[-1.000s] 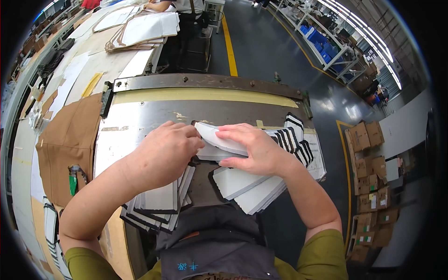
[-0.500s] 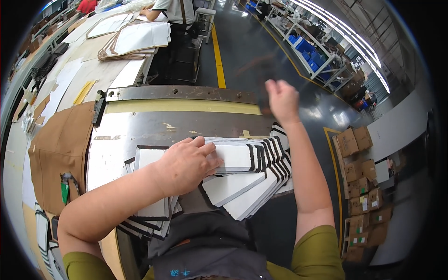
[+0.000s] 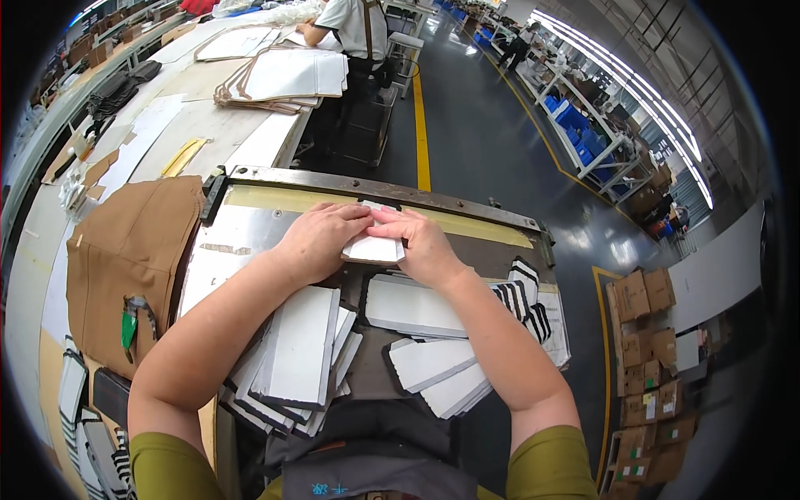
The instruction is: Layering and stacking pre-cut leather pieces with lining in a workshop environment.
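Note:
Both hands meet over a small white rectangular piece (image 3: 372, 248) with dark ends, on the metal work plate (image 3: 242, 250) close to its far bar. My left hand (image 3: 321, 237) has its fingers closed over the piece's left side and top. Its right edge is gripped by my right hand (image 3: 423, 246), whose fingertips touch the left ones. Nearer to me lies a fanned pile of white dark-edged pieces (image 3: 300, 342), below my left forearm. More such pieces (image 3: 417, 304) are stacked below my right forearm, several with black-and-white layered ends.
A metal bar (image 3: 308, 179) runs along the plate's far edge. Brown fabric (image 3: 125, 258) hangs at the left. White panels (image 3: 292, 73) are piled on the long table, where another person (image 3: 354, 29) stands. Cardboard boxes (image 3: 642, 358) are stacked on the right.
My right hand, earlier raised at the right beside a blurred dark thing, has come down to the white piece. My left hand has moved from the right stack toward the bar. The view has shifted.

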The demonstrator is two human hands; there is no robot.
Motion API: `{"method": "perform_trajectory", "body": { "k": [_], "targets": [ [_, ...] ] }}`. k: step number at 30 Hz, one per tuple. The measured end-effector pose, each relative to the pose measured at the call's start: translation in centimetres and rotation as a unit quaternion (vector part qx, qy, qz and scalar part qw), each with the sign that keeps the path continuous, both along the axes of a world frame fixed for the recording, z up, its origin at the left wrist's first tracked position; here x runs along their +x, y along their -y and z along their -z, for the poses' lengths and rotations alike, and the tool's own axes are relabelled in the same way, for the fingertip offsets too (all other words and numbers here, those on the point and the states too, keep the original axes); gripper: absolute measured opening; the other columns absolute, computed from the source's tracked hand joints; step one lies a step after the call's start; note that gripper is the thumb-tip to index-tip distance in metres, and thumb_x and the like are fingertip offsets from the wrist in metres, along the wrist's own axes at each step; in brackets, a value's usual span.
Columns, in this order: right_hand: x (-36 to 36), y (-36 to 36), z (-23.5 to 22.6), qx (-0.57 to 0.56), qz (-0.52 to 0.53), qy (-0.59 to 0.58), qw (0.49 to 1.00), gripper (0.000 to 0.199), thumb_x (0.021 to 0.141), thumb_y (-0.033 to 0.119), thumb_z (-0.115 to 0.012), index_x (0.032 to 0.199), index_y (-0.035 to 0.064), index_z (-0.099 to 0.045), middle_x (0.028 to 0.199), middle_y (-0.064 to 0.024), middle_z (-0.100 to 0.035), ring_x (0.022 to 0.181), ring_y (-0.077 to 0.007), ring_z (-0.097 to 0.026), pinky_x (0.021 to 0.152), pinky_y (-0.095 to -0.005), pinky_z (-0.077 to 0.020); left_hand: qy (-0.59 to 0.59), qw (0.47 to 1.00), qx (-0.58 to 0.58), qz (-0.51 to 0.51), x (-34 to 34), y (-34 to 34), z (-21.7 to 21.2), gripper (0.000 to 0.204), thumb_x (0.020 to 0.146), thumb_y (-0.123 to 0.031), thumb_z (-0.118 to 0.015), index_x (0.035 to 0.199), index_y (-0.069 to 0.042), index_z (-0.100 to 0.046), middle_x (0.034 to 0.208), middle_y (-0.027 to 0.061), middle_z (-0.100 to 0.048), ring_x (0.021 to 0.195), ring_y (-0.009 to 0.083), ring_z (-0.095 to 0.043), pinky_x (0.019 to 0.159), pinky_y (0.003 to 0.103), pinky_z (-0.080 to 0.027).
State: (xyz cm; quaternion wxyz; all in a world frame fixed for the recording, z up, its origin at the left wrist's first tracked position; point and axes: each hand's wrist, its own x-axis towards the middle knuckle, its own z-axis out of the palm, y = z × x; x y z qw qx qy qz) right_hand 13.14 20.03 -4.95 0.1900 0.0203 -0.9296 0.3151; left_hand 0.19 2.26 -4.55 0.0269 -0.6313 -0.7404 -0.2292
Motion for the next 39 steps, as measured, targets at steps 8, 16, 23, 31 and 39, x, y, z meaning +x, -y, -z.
{"method": "perform_trajectory", "body": {
  "k": [8, 16, 23, 31, 39],
  "targets": [
    [0.7, -0.1, -0.5, 0.196, 0.023, -0.03, 0.98, 0.043, 0.07, 0.005, -0.078, 0.112, 0.0096, -0.073, 0.121, -0.0147, -0.069, 0.119, -0.0276, -0.062, 0.11, -0.0452, -0.0407, -0.048, 0.998, 0.003, -0.041, 0.4, -0.4, 0.2, 0.045, 0.081, -0.012, -0.066, 0.125, -0.002, -0.063, 0.134, 0.013, -0.06, 0.124, 0.029, -0.056, 0.107, 0.039, -0.04],
    [0.6, 0.2, -1.1, 0.21, 0.027, 0.011, 0.977, 0.045, 0.074, 0.012, -0.077, 0.119, 0.0105, -0.071, 0.13, -0.0134, -0.065, 0.123, -0.0253, -0.059, 0.11, -0.0445, -0.0397, -0.051, 0.997, 0.016, -0.047, 0.2, -0.3, 0.4, 0.044, 0.079, -0.009, -0.067, 0.122, -0.003, -0.064, 0.133, 0.013, -0.059, 0.125, 0.0296, -0.055, 0.107, 0.041, -0.04],
    [0.4, 0.0, -0.9, 0.21, 0.021, -0.022, 0.977, 0.049, 0.063, 0.011, -0.083, 0.111, 0.0111, -0.072, 0.123, -0.011, -0.067, 0.116, -0.029, -0.06, 0.104, -0.043, -0.043, -0.06, 0.995, 0.04, -0.065, 0.3, 0.0, 0.2, 0.039, 0.079, -0.008, -0.068, 0.118, -0.01, -0.068, 0.112, 0.0086, -0.06, 0.115, 0.0279, -0.055, 0.104, 0.04, -0.041],
    [0.2, 0.3, -0.6, 0.119, -0.009, -0.009, 0.993, 0.036, 0.076, 0.01, -0.072, 0.111, 0.0057, -0.067, 0.13, -0.0141, -0.063, 0.125, -0.0331, -0.056, 0.108, -0.044, -0.0405, -0.066, 0.996, 0.051, -0.03, -0.1, 0.1, -0.2, 0.029, 0.081, -0.01, -0.067, 0.11, -0.013, -0.07, 0.124, 0.007, -0.061, 0.119, 0.0272, -0.054, 0.107, 0.042, -0.037],
    [0.6, 0.2, -1.6, 0.19, 0.066, 0.027, 0.979, 0.038, 0.076, 0.006, -0.071, 0.113, 0.0093, -0.066, 0.116, -0.0077, -0.07, 0.111, -0.0279, -0.062, 0.108, -0.0459, -0.0387, -0.02, 0.998, 0.006, -0.053, -0.8, -0.3, -0.4, 0.026, 0.08, -0.01, -0.069, 0.106, -0.015, -0.072, 0.119, 0.0043, -0.065, 0.118, 0.0239, -0.055, 0.108, 0.041, -0.035]
  ]
}}
